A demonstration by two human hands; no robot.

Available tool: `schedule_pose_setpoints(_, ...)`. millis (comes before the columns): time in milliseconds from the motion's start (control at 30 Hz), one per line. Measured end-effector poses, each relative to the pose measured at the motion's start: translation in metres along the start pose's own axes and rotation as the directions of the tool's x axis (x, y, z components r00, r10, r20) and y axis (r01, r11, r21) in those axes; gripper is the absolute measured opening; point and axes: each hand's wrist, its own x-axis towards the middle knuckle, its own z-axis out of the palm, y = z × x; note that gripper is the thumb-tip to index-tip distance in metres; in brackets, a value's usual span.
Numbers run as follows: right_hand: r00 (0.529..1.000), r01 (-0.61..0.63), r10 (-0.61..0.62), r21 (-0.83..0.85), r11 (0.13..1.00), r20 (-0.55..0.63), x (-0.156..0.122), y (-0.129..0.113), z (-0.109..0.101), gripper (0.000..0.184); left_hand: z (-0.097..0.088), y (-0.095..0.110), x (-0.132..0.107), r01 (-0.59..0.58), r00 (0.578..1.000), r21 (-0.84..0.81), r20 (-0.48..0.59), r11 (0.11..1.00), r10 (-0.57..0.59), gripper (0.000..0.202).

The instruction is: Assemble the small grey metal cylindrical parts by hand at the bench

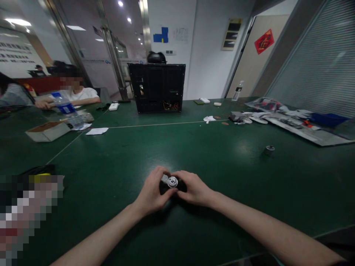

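Observation:
At the near middle of the green table (155, 147), a small round metal part (172, 181) with a ringed top and a raised centre stands between my two hands. My left hand (155, 188) curves round it from the left, fingers behind and thumb in front. From the right, my right hand (195, 188) closes round the same part, its fingertips almost meeting those of the left. The lower side of the part is in shadow and partly hidden by the fingers. Farther right stands a similar small metal cylinder (269, 149), apart from both hands.
A black metal cabinet (156, 88) stands at the back. On the left are an open box (48, 132), a tilted water bottle (66, 109) and a seated person (79, 90). Boards and loose parts (294, 125) lie at the right; a bottle (237, 91) stands behind.

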Motion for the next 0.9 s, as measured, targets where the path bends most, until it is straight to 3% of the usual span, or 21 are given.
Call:
schedule_pose_setpoints(100,0.998,0.051,-0.052,0.019,0.999,0.028,0.0,0.0,-0.008,0.049,0.0,0.0,0.0,0.001,1.0,-0.008,-0.003,1.0,-0.001,0.025)
schedule_pose_setpoints(200,0.997,0.079,-0.077,0.086,0.993,-0.03,0.001,0.0,-0.016,0.047,0.0,0.0,0.0,-0.004,1.0,-0.016,0.0,1.0,0.004,0.025)
schedule_pose_setpoints(367,0.983,0.051,-0.025,0.141,0.989,-0.18,0.005,-0.005,-0.017,0.022,0.001,-0.002,0.001,0.038,0.998,0.029,0.056,0.999,-0.039,0.026)
schedule_pose_setpoints(633,0.985,0.048,-0.002,0.267,0.963,-0.17,0.011,-0.015,-0.011,0.006,0.005,-0.004,0.002,0.073,0.991,0.056,0.109,0.996,-0.079,0.021)
schedule_pose_setpoints(800,0.973,0.038,0.017,0.231,0.972,-0.231,0.012,-0.011,-0.018,0.005,0.002,-0.001,0.003,0.077,0.992,0.068,0.096,0.995,-0.084,0.022)
schedule_pose_setpoints(900,0.979,0.009,0.023,0.155,0.988,-0.203,0.011,-0.003,-0.022,0.006,0.001,0.0,0.004,0.109,0.992,0.079,0.057,0.991,-0.114,0.02)
